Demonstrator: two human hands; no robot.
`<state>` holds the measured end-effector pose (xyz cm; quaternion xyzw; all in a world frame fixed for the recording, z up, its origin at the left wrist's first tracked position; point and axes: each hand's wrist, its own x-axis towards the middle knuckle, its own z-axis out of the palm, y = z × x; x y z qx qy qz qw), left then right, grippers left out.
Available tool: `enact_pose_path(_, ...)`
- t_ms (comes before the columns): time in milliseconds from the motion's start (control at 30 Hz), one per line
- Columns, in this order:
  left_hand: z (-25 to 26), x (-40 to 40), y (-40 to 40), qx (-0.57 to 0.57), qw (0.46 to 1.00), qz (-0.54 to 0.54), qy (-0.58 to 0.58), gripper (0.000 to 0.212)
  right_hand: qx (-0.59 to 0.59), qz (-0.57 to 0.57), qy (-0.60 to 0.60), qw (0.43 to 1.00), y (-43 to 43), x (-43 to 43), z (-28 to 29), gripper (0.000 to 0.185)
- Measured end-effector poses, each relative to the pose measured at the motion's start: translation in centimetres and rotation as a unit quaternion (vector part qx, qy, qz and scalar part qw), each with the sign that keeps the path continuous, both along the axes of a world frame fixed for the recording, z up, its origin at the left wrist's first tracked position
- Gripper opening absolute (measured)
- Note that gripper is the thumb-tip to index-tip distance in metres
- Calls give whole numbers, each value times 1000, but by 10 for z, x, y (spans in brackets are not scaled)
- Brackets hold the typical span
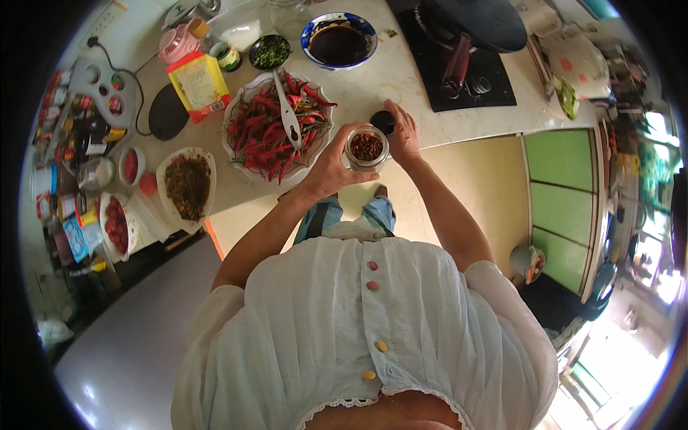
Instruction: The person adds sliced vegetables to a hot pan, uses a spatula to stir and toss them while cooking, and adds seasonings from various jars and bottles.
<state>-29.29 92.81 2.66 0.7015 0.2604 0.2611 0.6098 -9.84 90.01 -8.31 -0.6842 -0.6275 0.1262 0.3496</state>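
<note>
My left hand (pixel 330 164) is closed around an open glass jar (pixel 367 148) of dark red chili flakes, near the counter's front edge. Beside it, my right hand (pixel 403 131) has its fingers at a black round lid (pixel 382 122); whether it grips the lid or only touches it, I cannot tell. Left of the jar is a scalloped bowl heaped with red chilies (pixel 255 129), and a slotted ladle (pixel 288 110) lies across them, its black bowl holding chopped green herbs (pixel 270 52). A blue-and-white bowl (pixel 307 44) of dark liquid is farther back.
A black cooktop (pixel 478 97) carries a dark pan (pixel 484 21) at the back right. On the left are a yellow-and-red packet (pixel 199 86), a dish of brown chopped food (pixel 188 183), a bowl of red fruit or vegetables (pixel 116 226) and several sauce bottles (pixel 88 129).
</note>
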Motion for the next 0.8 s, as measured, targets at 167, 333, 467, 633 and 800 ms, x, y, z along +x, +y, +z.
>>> enact_pose_path(167, -24, 12, -8, -37, 993, 108, -15, 74, -2, 66, 105, 992, -32, 18, 53, 93)
enact_pose_path(333, -34, 59, -28, -139, 979, 79, -125, 73, -113, 173, 208, 956, -47, 18, 95, 87)
enact_pose_path(467, -41, 79, -37, -366, 881, 124, -273, 59, -81, 159, 75, 981, -48, 46, 90, 71)
enact_pose_path(633, -47, 91, -33, -455, 773, 233, -376, 50, 2, 178, -3, 984, -39, 49, 129, 67)
enact_pose_path(800, -37, 114, -32, -472, 725, 288, -410, 45, -7, 170, -77, 982, -35, 66, 109, 65)
